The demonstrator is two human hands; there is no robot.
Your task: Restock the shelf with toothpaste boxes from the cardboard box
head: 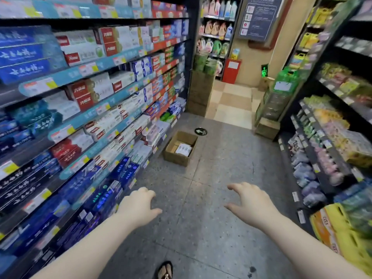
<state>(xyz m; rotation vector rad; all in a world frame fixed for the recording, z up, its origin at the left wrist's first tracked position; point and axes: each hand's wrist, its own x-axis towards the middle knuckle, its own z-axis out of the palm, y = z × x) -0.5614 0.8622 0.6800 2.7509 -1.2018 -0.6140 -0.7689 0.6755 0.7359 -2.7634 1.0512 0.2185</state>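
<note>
While the cardboard box (174,159) sits open on the floor (211,174) well ahead, just beside the foot of the shelf (86,120), I'm worried about reach: grabbing from this far off, I'd overbalance or brush stock down. Few toothpaste boxes (183,150) show inside. Left hand (138,206) and right hand (251,202) both hover empty, palms down, fingers loosely spread.

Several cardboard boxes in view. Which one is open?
The low cardboard box on the floor beside the toothpaste shelf, its top open with white packs inside. The stacked cartons at the aisle end are shut.
</note>
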